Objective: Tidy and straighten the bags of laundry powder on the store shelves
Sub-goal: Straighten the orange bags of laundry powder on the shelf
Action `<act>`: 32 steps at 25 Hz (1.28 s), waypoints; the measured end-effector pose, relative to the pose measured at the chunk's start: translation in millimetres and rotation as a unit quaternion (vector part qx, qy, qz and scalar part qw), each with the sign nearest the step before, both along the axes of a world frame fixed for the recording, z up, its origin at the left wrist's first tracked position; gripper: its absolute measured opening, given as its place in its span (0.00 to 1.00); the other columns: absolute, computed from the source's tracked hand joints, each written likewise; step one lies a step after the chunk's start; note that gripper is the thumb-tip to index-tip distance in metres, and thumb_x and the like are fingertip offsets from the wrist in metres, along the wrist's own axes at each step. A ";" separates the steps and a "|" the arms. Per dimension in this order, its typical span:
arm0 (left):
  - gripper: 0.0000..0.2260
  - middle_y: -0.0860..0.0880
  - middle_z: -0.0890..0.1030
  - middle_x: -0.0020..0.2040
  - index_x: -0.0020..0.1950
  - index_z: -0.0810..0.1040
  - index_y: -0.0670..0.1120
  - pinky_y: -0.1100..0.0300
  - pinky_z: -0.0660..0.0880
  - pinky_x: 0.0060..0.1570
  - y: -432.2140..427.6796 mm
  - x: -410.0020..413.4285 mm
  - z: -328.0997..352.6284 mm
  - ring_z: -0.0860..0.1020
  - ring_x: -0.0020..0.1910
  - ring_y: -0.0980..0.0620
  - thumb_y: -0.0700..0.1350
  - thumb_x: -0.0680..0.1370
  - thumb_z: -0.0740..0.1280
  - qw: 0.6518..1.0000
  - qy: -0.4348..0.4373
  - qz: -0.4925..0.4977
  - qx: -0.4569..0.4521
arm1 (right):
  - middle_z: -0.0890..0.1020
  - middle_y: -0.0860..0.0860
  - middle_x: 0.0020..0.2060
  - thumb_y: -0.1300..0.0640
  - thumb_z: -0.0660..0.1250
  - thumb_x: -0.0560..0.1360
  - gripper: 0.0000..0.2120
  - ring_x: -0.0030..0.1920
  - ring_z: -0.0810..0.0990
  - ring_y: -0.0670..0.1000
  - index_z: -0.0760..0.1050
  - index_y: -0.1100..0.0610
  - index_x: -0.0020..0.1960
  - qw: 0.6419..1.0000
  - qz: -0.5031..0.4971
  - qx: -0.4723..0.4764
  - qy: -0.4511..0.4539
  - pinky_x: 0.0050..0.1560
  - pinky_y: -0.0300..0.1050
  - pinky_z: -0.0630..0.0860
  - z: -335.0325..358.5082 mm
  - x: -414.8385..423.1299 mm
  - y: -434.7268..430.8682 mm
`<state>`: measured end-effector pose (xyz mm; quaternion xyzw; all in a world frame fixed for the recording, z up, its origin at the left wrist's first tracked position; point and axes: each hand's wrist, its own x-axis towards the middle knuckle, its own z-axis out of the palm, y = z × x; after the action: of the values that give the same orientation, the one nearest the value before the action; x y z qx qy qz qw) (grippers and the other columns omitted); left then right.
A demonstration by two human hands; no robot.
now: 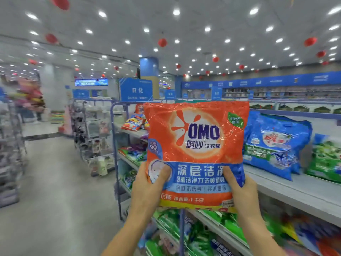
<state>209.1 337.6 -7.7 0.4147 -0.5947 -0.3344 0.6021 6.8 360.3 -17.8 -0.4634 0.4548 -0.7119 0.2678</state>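
Note:
I hold an orange and blue OMO laundry powder bag [195, 145] upright in front of me, its printed face toward the camera. My left hand [149, 185] grips its lower left edge, thumb across the front. My right hand [239, 189] grips its lower right edge the same way. The bag hangs in the air in front of the grey shelf [295, 193], not touching it. On that shelf a blue powder bag [273, 145] leans upright, and a green bag [324, 161] stands to its right.
Lower shelves hold green bags [184, 224] lying flat. Further left along the same shelving lie orange bags [134, 122] and mixed bags [132, 152]. A blue metal shelf frame [115, 154] stands at the aisle. The aisle floor [55, 191] stretches to the left.

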 end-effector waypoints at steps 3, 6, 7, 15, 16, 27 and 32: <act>0.22 0.53 0.83 0.47 0.49 0.75 0.61 0.46 0.79 0.47 -67.4 46.0 -1.7 0.83 0.45 0.52 0.71 0.62 0.67 0.998 0.013 0.066 0.007 | 0.85 0.53 0.37 0.45 0.67 0.65 0.15 0.36 0.84 0.54 0.79 0.56 0.42 0.998 0.064 0.003 -0.018 0.38 0.48 0.81 -5.8 46.1 -91.0; 0.23 0.53 0.84 0.45 0.48 0.75 0.60 0.46 0.80 0.44 -145.2 83.9 0.5 0.83 0.42 0.52 0.70 0.59 0.66 0.990 0.026 0.134 0.017 | 0.85 0.55 0.38 0.46 0.67 0.66 0.15 0.38 0.84 0.55 0.79 0.57 0.44 0.992 0.120 0.009 -0.019 0.39 0.49 0.81 -4.3 86.5 -191.9; 0.24 0.52 0.84 0.45 0.48 0.75 0.59 0.46 0.81 0.43 -170.5 97.2 1.1 0.83 0.42 0.52 0.70 0.58 0.66 0.988 0.028 0.153 0.024 | 0.85 0.55 0.37 0.47 0.67 0.67 0.15 0.37 0.84 0.54 0.79 0.58 0.44 0.991 0.134 0.009 -0.015 0.37 0.48 0.81 -3.0 99.7 -224.0; 0.23 0.49 0.83 0.45 0.48 0.73 0.55 0.49 0.80 0.42 -342.5 221.6 -20.8 0.83 0.40 0.49 0.67 0.62 0.70 0.956 0.079 0.272 0.073 | 0.85 0.55 0.37 0.33 0.70 0.60 0.28 0.42 0.83 0.60 0.79 0.59 0.41 0.968 0.244 0.059 0.016 0.48 0.60 0.79 -23.5 238.4 -435.4; 0.24 0.48 0.83 0.45 0.48 0.73 0.54 0.47 0.80 0.42 -363.3 240.0 -25.4 0.83 0.40 0.48 0.67 0.60 0.70 0.954 0.083 0.277 0.078 | 0.85 0.55 0.39 0.32 0.70 0.60 0.29 0.42 0.83 0.58 0.79 0.58 0.43 0.967 0.247 0.057 0.019 0.49 0.60 0.79 -27.1 257.3 -456.6; 0.16 0.45 0.82 0.44 0.53 0.73 0.44 0.58 0.76 0.31 -636.4 440.6 -9.5 0.82 0.36 0.48 0.53 0.73 0.68 0.967 0.049 0.241 0.067 | 0.84 0.46 0.44 0.44 0.64 0.71 0.10 0.41 0.83 0.43 0.74 0.45 0.51 0.969 0.245 0.026 0.025 0.45 0.48 0.80 -8.2 443.8 -697.1; 0.35 0.45 0.83 0.45 0.54 0.73 0.45 0.53 0.80 0.37 -754.1 478.0 2.0 0.84 0.38 0.48 0.70 0.59 0.70 0.980 0.028 0.180 0.081 | 0.82 0.45 0.44 0.44 0.63 0.73 0.06 0.40 0.82 0.40 0.72 0.42 0.49 0.982 0.187 0.029 0.009 0.42 0.46 0.80 -0.3 479.0 -794.8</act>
<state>687.1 -416.4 -5.8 0.5527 -0.4642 -0.2797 0.6332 485.9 -434.4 -18.1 -0.5392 0.3825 -0.6315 0.4053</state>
